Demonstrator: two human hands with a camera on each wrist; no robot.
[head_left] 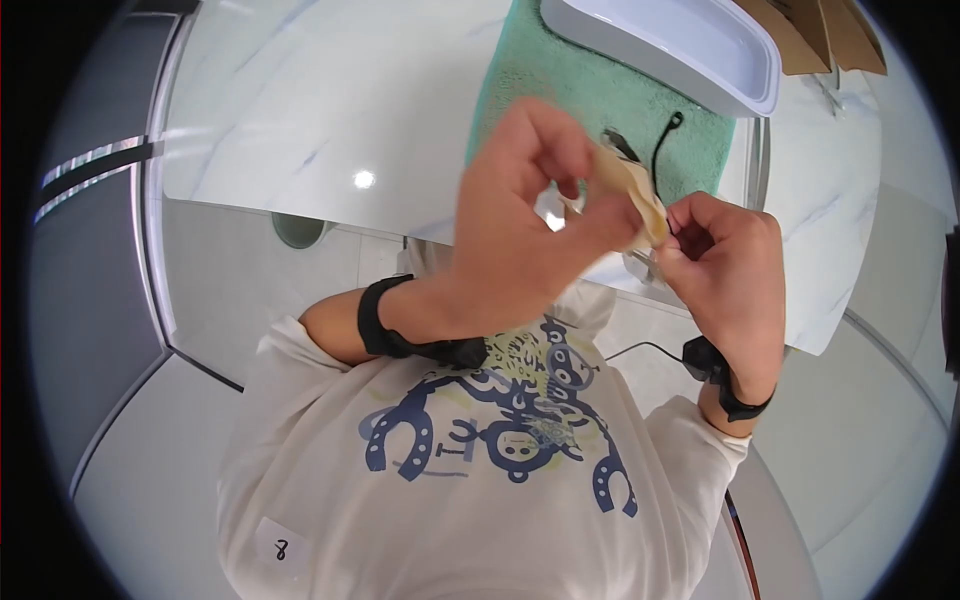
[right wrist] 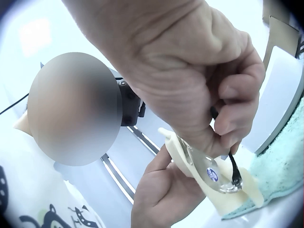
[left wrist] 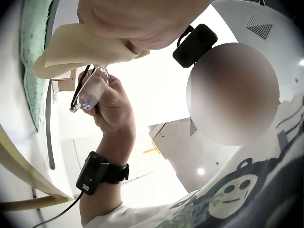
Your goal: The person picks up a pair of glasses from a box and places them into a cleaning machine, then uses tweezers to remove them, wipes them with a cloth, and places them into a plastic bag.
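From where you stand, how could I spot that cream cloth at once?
Start at the white table and its mint-green towel. In the head view, the left hand and right hand appear before it, with the cream cloth between them. Unlike the fuzzy towel, it is smooth, yellowish and held off the table.

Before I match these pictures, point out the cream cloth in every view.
Head: cream cloth right of centre, held in the left hand.
Left wrist: cream cloth at upper left.
Right wrist: cream cloth low, right of centre, behind the glasses.
Shared landmark: green towel.
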